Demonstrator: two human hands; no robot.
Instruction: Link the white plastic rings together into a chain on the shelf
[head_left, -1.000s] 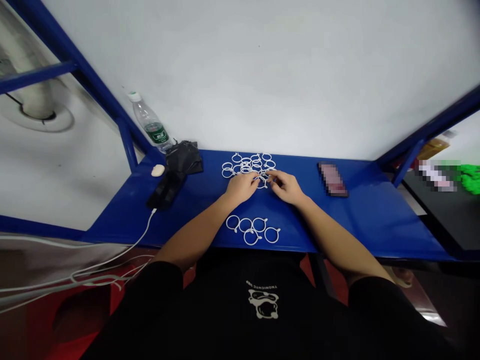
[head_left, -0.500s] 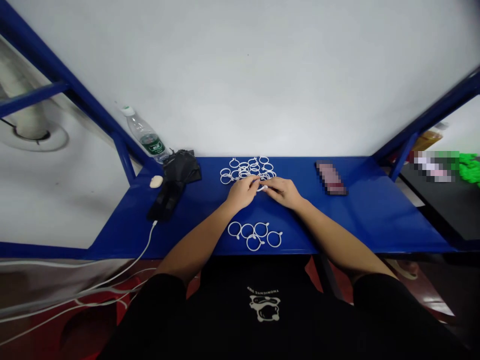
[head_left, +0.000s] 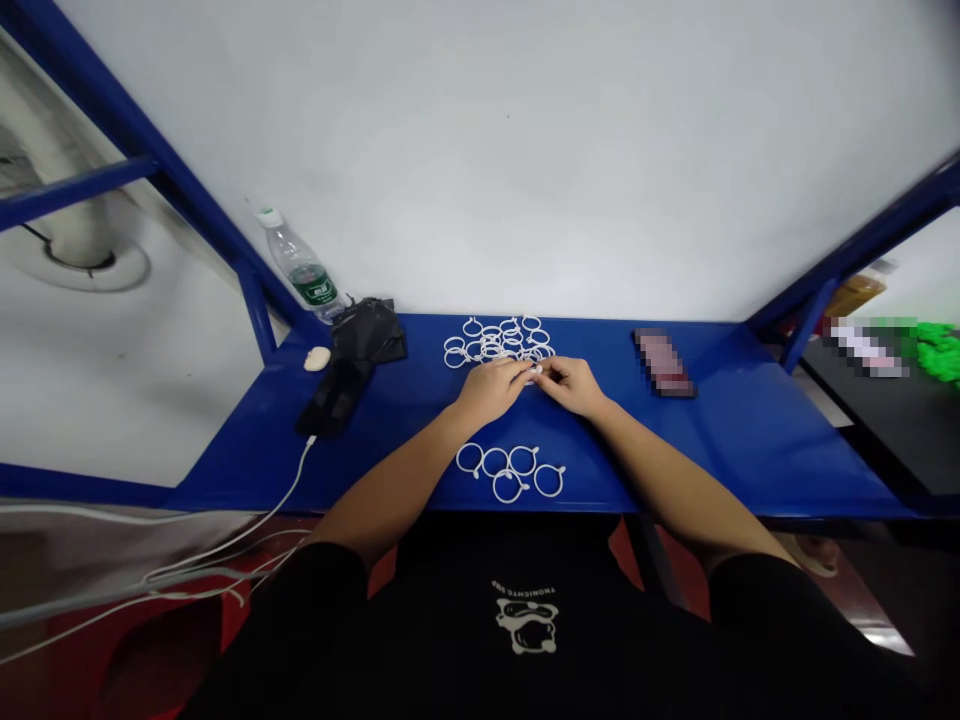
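Observation:
Both hands meet at the middle of the blue table, just in front of a pile of white plastic rings [head_left: 491, 345], each with a small tab. Between the fingertips is one white ring [head_left: 535, 371], mostly hidden by the fingers. My left hand [head_left: 491, 388] is closed on its left side, thumb and fingers pinched together. On its right side my right hand [head_left: 574, 385] pinches it too, fingers bent. Closer to my body, several more white rings [head_left: 510, 472] lie loosely grouped, a few overlapping.
Along the left of the blue table [head_left: 675, 460] are a water bottle [head_left: 307, 275], a black cloth-like bundle [head_left: 367, 335], a pale rounded object [head_left: 317, 358] and a white cable [head_left: 289, 490]. A phone-shaped object [head_left: 664, 362], blurred out, lies at right. A white wall [head_left: 525, 180] rises behind.
The ring between my hands has turned and is more covered by my fingers. My left hand has shifted slightly right, and the hands are closer together. The camera view has shifted a little.

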